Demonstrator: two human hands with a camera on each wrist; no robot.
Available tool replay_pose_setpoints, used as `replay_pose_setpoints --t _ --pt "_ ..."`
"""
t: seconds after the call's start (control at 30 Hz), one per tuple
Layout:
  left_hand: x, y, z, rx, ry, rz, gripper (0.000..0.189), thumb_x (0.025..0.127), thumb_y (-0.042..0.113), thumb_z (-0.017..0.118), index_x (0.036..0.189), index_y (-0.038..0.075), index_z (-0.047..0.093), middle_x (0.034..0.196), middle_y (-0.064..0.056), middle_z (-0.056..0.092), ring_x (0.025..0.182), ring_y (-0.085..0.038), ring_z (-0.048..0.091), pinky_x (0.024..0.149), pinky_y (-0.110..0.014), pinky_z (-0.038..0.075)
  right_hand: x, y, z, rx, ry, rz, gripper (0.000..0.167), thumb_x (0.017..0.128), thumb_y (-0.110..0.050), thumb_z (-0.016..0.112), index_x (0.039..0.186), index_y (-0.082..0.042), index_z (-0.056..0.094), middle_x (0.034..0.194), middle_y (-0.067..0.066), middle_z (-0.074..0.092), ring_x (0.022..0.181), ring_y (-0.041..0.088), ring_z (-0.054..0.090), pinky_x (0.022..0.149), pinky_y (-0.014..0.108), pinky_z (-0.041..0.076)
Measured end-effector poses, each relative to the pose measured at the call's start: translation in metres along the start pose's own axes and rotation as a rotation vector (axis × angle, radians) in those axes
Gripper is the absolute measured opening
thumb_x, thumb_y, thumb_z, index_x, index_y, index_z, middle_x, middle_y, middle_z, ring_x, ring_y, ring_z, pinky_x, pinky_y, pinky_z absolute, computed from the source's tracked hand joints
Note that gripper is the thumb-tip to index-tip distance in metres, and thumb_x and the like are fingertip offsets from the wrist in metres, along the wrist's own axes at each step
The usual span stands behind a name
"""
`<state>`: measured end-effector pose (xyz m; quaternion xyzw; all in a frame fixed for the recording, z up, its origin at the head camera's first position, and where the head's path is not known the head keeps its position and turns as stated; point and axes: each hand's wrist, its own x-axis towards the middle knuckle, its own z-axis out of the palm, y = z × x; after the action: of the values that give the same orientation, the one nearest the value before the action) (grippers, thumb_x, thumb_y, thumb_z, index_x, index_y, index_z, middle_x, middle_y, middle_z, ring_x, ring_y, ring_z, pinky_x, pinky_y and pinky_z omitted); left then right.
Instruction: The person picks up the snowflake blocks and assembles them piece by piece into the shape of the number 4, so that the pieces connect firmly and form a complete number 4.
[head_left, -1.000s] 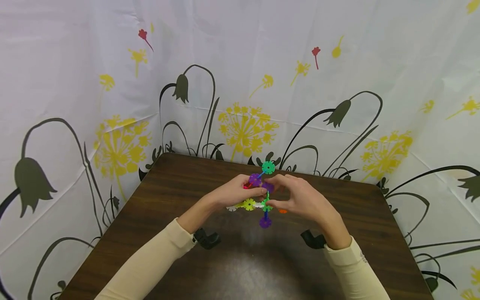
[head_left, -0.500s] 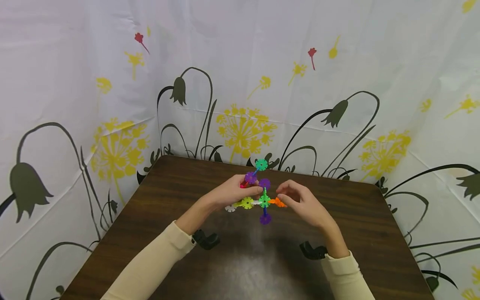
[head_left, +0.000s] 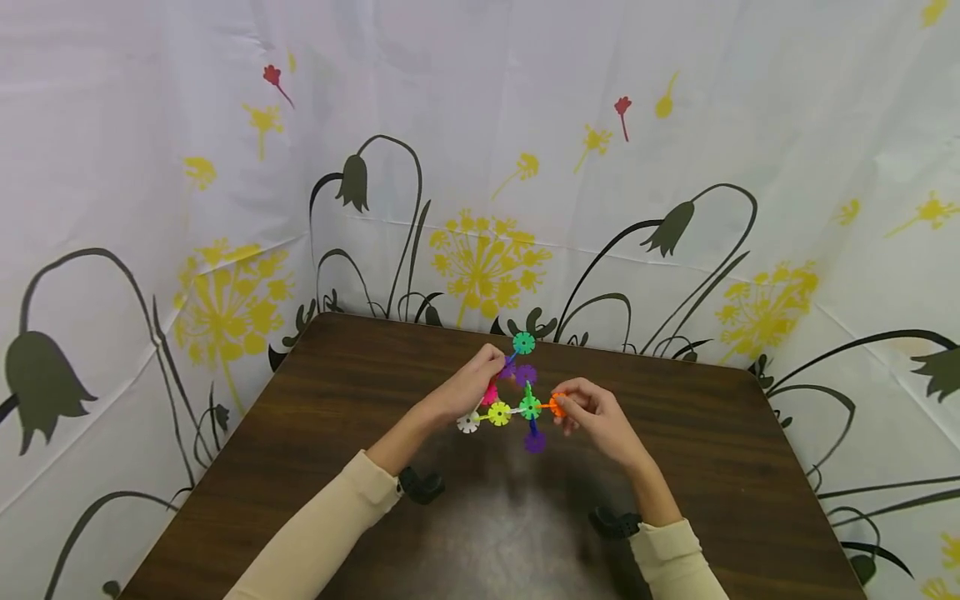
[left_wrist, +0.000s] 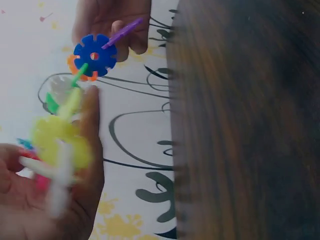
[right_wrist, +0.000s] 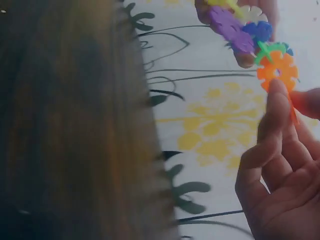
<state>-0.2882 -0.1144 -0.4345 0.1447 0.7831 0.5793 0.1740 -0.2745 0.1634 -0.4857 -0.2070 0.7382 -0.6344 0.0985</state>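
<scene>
A joined chain of notched plastic flower discs is held up above the table between both hands. My left hand (head_left: pixel 467 390) grips it at the left, near the pink disc (head_left: pixel 489 395) and a partly hidden purple one. At the other end, my right hand (head_left: pixel 600 415) pinches an orange disc (right_wrist: pixel 284 65) between thumb and fingers. Between the hands run a yellow disc (head_left: pixel 498 413) and a green disc (head_left: pixel 530 407). A teal disc (head_left: pixel 523 342) sticks up at the top, a purple disc (head_left: pixel 535 442) hangs lowest, and a white disc (head_left: pixel 468 422) ends the left side.
Beneath the hands lies a dark wood-grain table (head_left: pixel 360 533). A white curtain (head_left: pixel 480 158) printed with flowers hangs behind it and at both sides. Dark wrist mounts (head_left: pixel 422 485) sit near the sleeves.
My right hand has left the purple disc at the upper middle, moved down and now pinches the orange disc. The left fingers have shifted upward, baring the pink disc.
</scene>
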Motion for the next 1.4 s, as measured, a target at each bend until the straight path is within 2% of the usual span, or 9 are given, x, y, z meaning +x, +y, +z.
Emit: replay_pose_setpoints --t 0.2,0.3,0.47,0.67,0.83,1.0,1.13,1.23,1.4 --pt "0.003 -0.013 0.008 -0.027 -0.020 -0.030 0.025 0.118 0.024 0.038 0.118 0.003 0.052 0.105 -0.014 0.060 0.066 -0.013 0.041 0.059 -0.026 0.041 -0.006 0.027 0.004 0.059 0.062 0.068 0.024 0.110 -0.017 0.063 0.125 0.002 0.064 0.087 0.003 0.074 0.070 0.012 0.064 0.068 0.033 0.061" --pt "0.005 -0.019 0.011 -0.050 -0.018 -0.051 0.025 0.118 0.024 0.038 0.121 0.002 0.050 0.117 -0.021 0.069 0.062 -0.010 0.041 0.056 -0.024 0.041 -0.010 0.035 0.006 0.075 0.080 0.093 0.026 0.110 -0.019 0.064 0.126 0.001 0.064 0.089 0.012 0.074 0.071 0.013 0.065 0.070 0.036 0.063" --pt "0.014 -0.036 0.014 -0.030 -0.008 -0.093 0.023 0.118 0.026 0.040 0.121 0.005 0.048 0.116 -0.020 0.076 0.053 -0.007 0.034 0.050 -0.023 0.037 -0.012 0.044 0.009 0.055 0.086 0.098 0.027 0.110 -0.019 0.064 0.128 0.000 0.065 0.095 0.029 0.070 0.071 0.020 0.067 0.069 0.035 0.063" --pt "0.032 -0.062 0.017 -0.026 -0.023 -0.141 0.028 0.117 0.024 0.043 0.121 0.001 0.056 0.113 -0.022 0.078 0.056 -0.009 0.039 0.054 -0.026 0.044 -0.007 0.062 0.010 -0.010 0.092 0.167 0.030 0.110 -0.023 0.065 0.127 0.002 0.069 0.092 0.016 0.073 0.070 0.020 0.066 0.065 0.029 0.058" --pt "0.046 -0.083 0.021 0.070 0.008 -0.155 0.030 0.114 0.018 0.046 0.121 -0.004 0.066 0.107 -0.022 0.075 0.066 -0.010 0.049 0.061 -0.024 0.043 0.000 0.081 0.012 -0.040 0.078 0.279 0.034 0.110 -0.027 0.065 0.126 0.002 0.071 0.091 0.004 0.071 0.074 0.017 0.065 0.067 0.027 0.057" --pt "0.063 -0.095 0.025 0.173 0.056 -0.212 0.028 0.109 0.017 0.052 0.109 -0.002 0.072 0.093 -0.014 0.068 0.061 -0.014 0.058 0.059 -0.028 0.047 0.006 0.085 0.013 -0.051 0.072 0.325 0.032 0.111 -0.026 0.063 0.128 0.000 0.070 0.092 0.003 0.070 0.078 0.018 0.064 0.065 0.031 0.057" --pt "0.097 -0.135 0.025 0.326 0.078 -0.257 0.031 0.105 0.030 0.051 0.087 0.012 0.069 0.080 -0.003 0.064 0.064 -0.017 0.058 0.059 -0.034 0.047 0.011 0.084 0.014 -0.075 0.052 0.333 0.028 0.109 -0.021 0.064 0.129 -0.002 0.069 0.096 0.006 0.073 0.083 0.020 0.065 0.065 0.033 0.056" --pt "0.109 -0.152 0.026 0.405 0.090 -0.288 0.031 0.103 0.037 0.050 0.089 0.018 0.069 0.082 0.000 0.062 0.071 -0.019 0.057 0.063 -0.038 0.045 0.013 0.084 0.015 -0.108 0.019 0.323 0.026 0.108 -0.017 0.063 0.128 -0.001 0.068 0.099 0.010 0.074 0.085 0.020 0.065 0.065 0.034 0.056" --pt "0.071 -0.098 0.028 0.374 0.125 -0.324 0.039 0.109 0.034 0.050 0.121 0.007 0.074 0.103 -0.009 0.067 0.085 -0.022 0.060 0.078 -0.039 0.049 0.019 0.085 0.017 -0.139 -0.005 0.304 0.026 0.107 -0.014 0.063 0.128 0.000 0.067 0.101 0.018 0.073 0.083 0.022 0.064 0.063 0.034 0.055"
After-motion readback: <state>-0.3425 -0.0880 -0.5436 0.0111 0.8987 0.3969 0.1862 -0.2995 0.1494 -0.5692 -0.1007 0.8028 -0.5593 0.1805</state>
